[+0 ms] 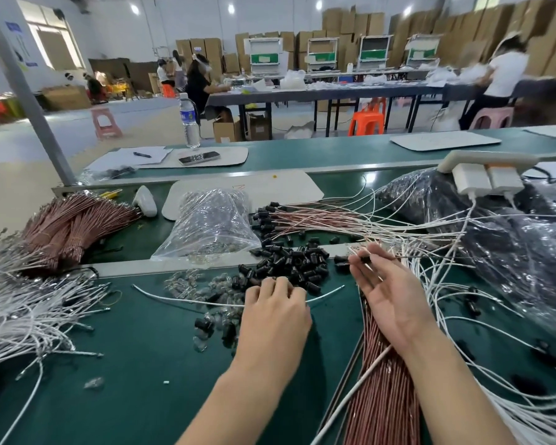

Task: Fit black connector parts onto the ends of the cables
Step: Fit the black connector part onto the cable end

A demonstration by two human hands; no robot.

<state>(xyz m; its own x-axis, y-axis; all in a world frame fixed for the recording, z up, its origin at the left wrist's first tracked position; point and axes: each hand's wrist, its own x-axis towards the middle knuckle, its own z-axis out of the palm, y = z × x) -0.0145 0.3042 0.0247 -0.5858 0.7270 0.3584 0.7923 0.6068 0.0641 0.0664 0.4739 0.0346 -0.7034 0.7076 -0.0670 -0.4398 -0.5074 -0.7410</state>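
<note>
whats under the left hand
A white cable passes beneath the left hand, across the green table. Black connector parts lie at its far edge; anything beneath the palm is hidden.

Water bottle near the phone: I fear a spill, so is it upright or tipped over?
Upright. The water bottle stands on its base on the green bench, white cap on top, just behind the phone.

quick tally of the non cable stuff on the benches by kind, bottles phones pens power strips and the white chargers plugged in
water bottle: 1
phone: 1
pen: 1
power strip: 1
white chargers: 2
total: 6
</note>
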